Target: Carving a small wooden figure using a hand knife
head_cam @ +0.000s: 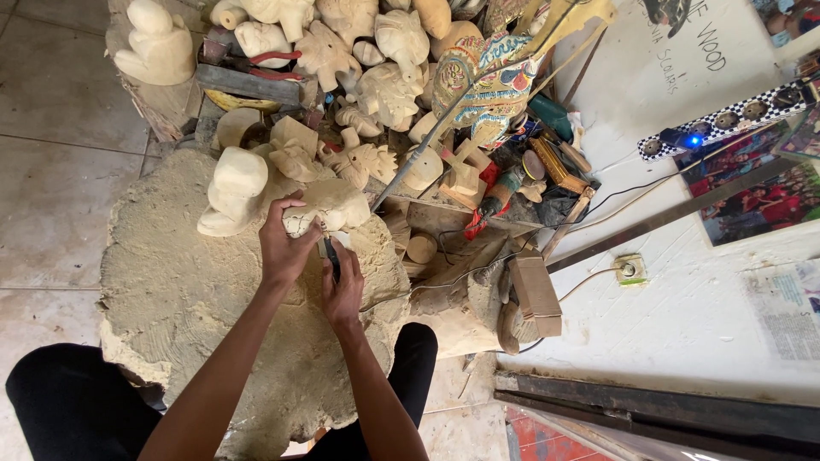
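So on the far left there's a pale wooden figure sitting up on a block, well apart from the action. Coming right, a big round stump covered in sawdust works as the counter here, with a rough carved blank standing on its far edge.

The left hand is clamped around a pale wood carving, fingers wrapped over its near side, holding it down on the stump just beside that blank. The right hand is closed on a dark-handled carving knife, and the tool's tip is up against the underside of the carving, right next to the left hand's fingers. Can't really see the blade itself.

No real containers anywhere, honestly. The pile of unfinished carvings just sits loose on the far side, with red-handled pliers lying among them. Right of that, a brightly painted figure leans over a heap of tools, including a red power tool. Near the stump's right edge there's a small cardboard box, closed as far as I can tell, so whatever's in it is hidden. Far right, a checkered power strip lies on the white floor.
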